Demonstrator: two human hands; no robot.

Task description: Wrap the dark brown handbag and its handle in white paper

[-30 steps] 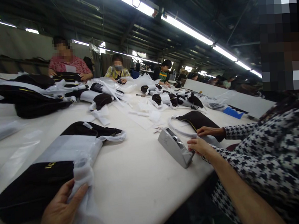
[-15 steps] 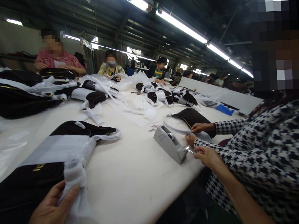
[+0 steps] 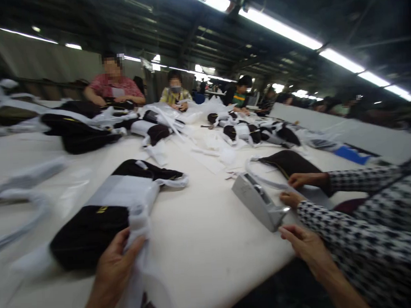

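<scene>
A black bag point(image 3: 95, 233) lies on the white table, with a white foam sheet point(image 3: 121, 189) around its middle. My left hand point(image 3: 118, 264) is closed on the white foam wrap point(image 3: 139, 222) that hangs along the bag's near right side, thumb on top. My right hand point(image 3: 306, 243) is pinched just below the cutting end of a grey tape dispenser point(image 3: 254, 199). A piece of clear tape in those fingertips can hardly be made out, as the picture is blurred there.
Close on my right, a co-worker in a checked sleeve point(image 3: 347, 224) works on another dark bag point(image 3: 292, 162) beside the dispenser. Wrapped bags point(image 3: 83, 128) and loose white sheets point(image 3: 219, 155) cover the far table. Wrapped straps point(image 3: 32, 204) lie at left. Several people sit beyond.
My view has turned left. My right hand has drawn toward me, away from the dispenser's cutting end, where a shiny strip of tape reached its fingers. My left hand keeps its hold on the foam.
</scene>
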